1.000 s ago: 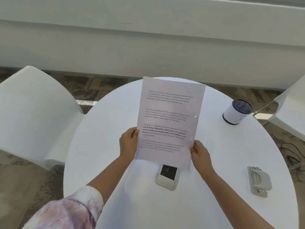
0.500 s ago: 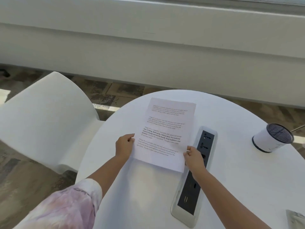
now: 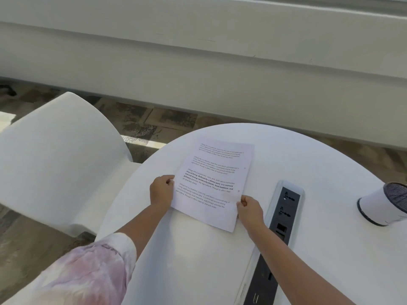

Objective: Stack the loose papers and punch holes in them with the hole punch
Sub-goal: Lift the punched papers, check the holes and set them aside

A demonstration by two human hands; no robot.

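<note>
Two small punched holes already show along the right margin of the papers (image 3: 217,183), which points to the punching being done and the task being near its end, though I cannot tell from this view how many sheets make up the stack or whether each one carries the holes. The papers look squared up, edges in line, and they lie flat or nearly flat on the left part of the round white desk (image 3: 198,267), printed side up, just beside the long power strip (image 3: 284,219) set into the desk top. The left hand (image 3: 161,191) pinches the stack at its left edge with thumb and curled fingers, and the right hand (image 3: 250,209) pinches it near the lower right edge in the same way, so both hands hold the papers and nothing else. The hole punch is not in view here, so I cannot say where it stands. A white cup with a dark lid (image 3: 385,205) sits well apart at the right edge of the desk, and a white chair (image 3: 59,155) stands to the left. What seems left, as I judge it, is only to let go of the stack and leave it resting squarely on the desk.
</note>
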